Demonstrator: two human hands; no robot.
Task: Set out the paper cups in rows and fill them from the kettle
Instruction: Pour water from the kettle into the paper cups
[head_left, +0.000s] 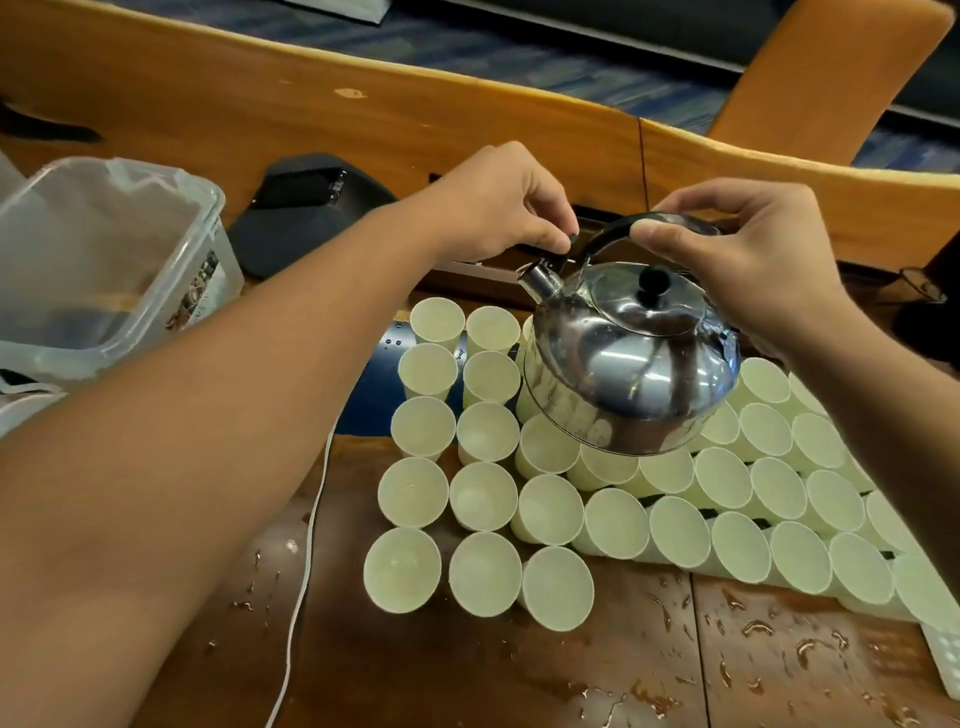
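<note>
Paper cups (483, 496), pale and round-mouthed, stand packed rim to rim in rows across a dark brown wooden table (519, 670), whose near part is scattered with water droplets. In the head view, beyond the table runs a lighter wooden ledge (363, 114), with blue patterned carpet (571, 73) and an orange-brown chair back (831, 67) behind it. Above the middle of the cups hangs a polished steel kettle (631, 374), rounded and mirror-bright, with a domed lid, a black knob (654, 283) and a short spout (540, 280) pointing up and left. The right hand (753, 260) curls its fingers and thumb round the black arched handle (649, 223) and holds the kettle clear of the cups. The left hand (509, 202) pinches a small black piece at the handle's front end, just above the spout. Whether the cups hold water cannot be told, though several show a faint sheen inside. At the left sits a clear plastic bin (104, 249) lined with a thin bag; its contents are unclear. A dark wedge-shaped device (311, 213) lies beside it, and a white cable (306, 545) trails down the table.
</note>
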